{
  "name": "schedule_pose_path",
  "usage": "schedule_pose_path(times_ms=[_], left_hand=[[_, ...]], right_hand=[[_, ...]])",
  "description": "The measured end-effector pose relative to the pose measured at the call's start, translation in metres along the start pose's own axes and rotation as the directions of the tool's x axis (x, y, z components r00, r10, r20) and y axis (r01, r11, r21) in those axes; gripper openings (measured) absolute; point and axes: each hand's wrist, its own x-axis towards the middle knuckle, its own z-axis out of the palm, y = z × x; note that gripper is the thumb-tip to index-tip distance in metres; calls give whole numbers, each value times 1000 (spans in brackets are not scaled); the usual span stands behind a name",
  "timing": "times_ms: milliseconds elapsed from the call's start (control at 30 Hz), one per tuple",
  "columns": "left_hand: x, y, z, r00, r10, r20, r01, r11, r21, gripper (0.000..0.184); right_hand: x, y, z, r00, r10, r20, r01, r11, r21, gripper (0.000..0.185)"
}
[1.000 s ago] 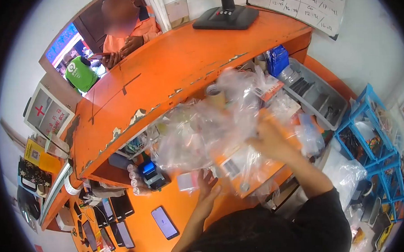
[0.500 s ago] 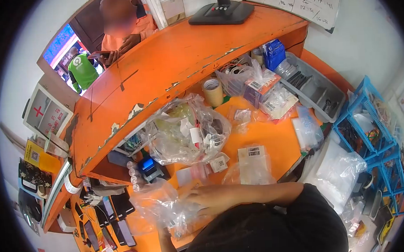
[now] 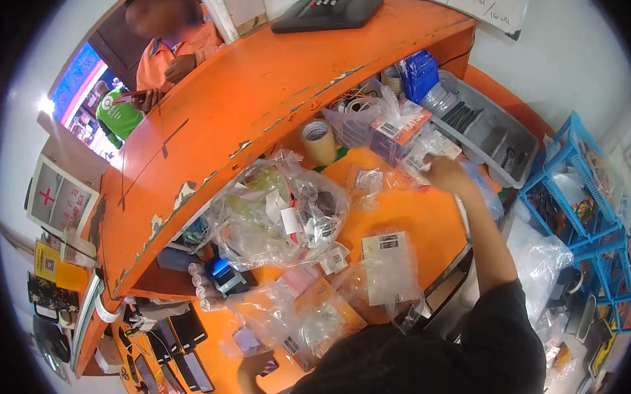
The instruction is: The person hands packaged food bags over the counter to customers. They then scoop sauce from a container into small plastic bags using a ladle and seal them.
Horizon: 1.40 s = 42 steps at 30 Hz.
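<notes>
While your left hand (image 3: 255,369) sits below the big clear bag (image 3: 278,220), at the near end of a phone (image 3: 246,341) partly under loose wrapping (image 3: 255,309), its grip cannot be told. Below right of the bag, a flat white packet (image 3: 389,278) lies near the table edge (image 3: 442,272). Bare tabletop (image 3: 429,220) right of the bag leaves you room; above right of it, your right hand (image 3: 447,173) bends at a wrapped packet (image 3: 428,153), grip hidden.

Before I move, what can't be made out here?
All in the head view:
Right hand: fingertips too small to confirm a grip.
Large clear bag: crinkled, glinting plastic obscures its contents.
White packet: label print too small.
Whiteboard: top cut off by the upper edge.
</notes>
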Motion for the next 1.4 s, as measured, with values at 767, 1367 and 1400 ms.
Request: schedule_pose_path(times_ms=[767, 1367, 1400], left_hand=[[-111, 192, 15, 339, 875, -344, -670, 482, 565, 21], [-50, 194, 154, 552, 796, -250, -616, 186, -766, 82], [-56, 196, 150, 581, 729, -361, -607, 94, -789, 80]], right_hand=[[85, 105, 65, 975, 52, -215, -80, 989, -122, 44], [-155, -173, 25, 924, -372, 90, 95, 451, 887, 23], [-163, -184, 24, 847, -501, 177, 245, 665, 705, 24]])
